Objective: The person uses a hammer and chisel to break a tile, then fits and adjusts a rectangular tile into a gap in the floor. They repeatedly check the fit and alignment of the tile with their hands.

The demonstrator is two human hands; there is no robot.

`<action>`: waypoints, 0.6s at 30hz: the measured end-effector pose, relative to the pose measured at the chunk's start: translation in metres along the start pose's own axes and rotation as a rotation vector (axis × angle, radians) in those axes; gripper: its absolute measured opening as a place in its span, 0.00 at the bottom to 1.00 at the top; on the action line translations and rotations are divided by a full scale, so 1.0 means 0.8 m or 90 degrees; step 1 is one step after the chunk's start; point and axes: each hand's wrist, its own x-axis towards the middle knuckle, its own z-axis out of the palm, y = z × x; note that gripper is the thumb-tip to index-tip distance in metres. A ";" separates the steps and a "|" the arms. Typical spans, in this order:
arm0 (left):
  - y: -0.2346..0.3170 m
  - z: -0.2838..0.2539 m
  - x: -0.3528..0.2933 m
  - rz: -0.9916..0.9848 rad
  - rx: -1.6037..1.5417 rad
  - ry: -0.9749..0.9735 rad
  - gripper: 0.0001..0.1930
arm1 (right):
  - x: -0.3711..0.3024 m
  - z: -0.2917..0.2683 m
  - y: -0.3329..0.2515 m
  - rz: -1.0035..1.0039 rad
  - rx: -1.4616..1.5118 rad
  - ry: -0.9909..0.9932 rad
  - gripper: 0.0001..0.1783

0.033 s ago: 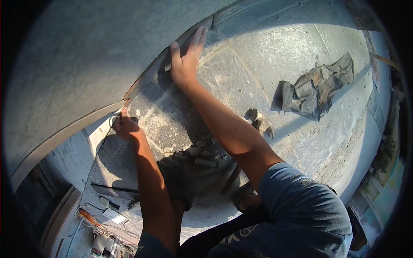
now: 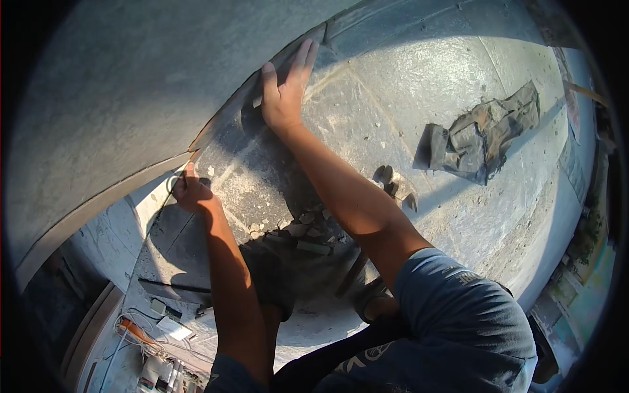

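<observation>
My right hand (image 2: 286,95) lies with its fingers spread and thumb apart on a dark strip (image 2: 230,118) along the foot of the grey wall (image 2: 144,72). At the wall's corner, my left hand (image 2: 191,191) has its fingers curled, with one digit pointing up at the strip's near end. What lies inside those fingers is hidden. Between my arms, the floor bears a pale, crumbly patch (image 2: 252,190) and broken chips (image 2: 298,229). A hammer (image 2: 398,187) rests on the floor just right of my right forearm, its handle partly hidden by the arm.
A crumpled dark cloth or sack (image 2: 481,134) lies on the dusty tiled floor (image 2: 452,78) at the right. At the lower left are coiled cables (image 2: 134,327), an orange-handled tool (image 2: 136,333) and a white box (image 2: 173,329). A dark flat bar (image 2: 173,291) lies near my left forearm.
</observation>
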 end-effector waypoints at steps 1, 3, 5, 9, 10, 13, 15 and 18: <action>-0.002 -0.002 0.001 -0.009 -0.005 0.003 0.12 | 0.002 -0.002 0.000 -0.009 0.008 0.006 0.52; -0.006 -0.003 0.002 -0.029 -0.014 0.012 0.12 | 0.007 -0.007 0.003 -0.018 0.008 0.023 0.51; -0.013 -0.011 0.007 -0.039 -0.082 -0.036 0.11 | 0.013 -0.013 0.004 -0.015 0.003 0.038 0.50; -0.012 -0.008 0.005 0.012 -0.062 -0.056 0.09 | 0.034 -0.032 0.014 -0.034 0.065 0.088 0.46; -0.012 -0.007 0.005 -0.017 -0.034 -0.033 0.09 | 0.040 -0.037 0.016 -0.031 0.085 0.093 0.44; -0.011 -0.003 0.006 -0.017 -0.055 -0.014 0.10 | 0.057 -0.050 0.022 -0.074 0.111 0.086 0.39; -0.010 -0.004 0.006 -0.024 -0.082 -0.009 0.10 | 0.066 -0.060 0.021 -0.102 0.095 0.077 0.37; -0.007 -0.007 0.004 -0.048 -0.038 -0.004 0.10 | 0.077 -0.079 0.019 -0.195 -0.057 0.077 0.32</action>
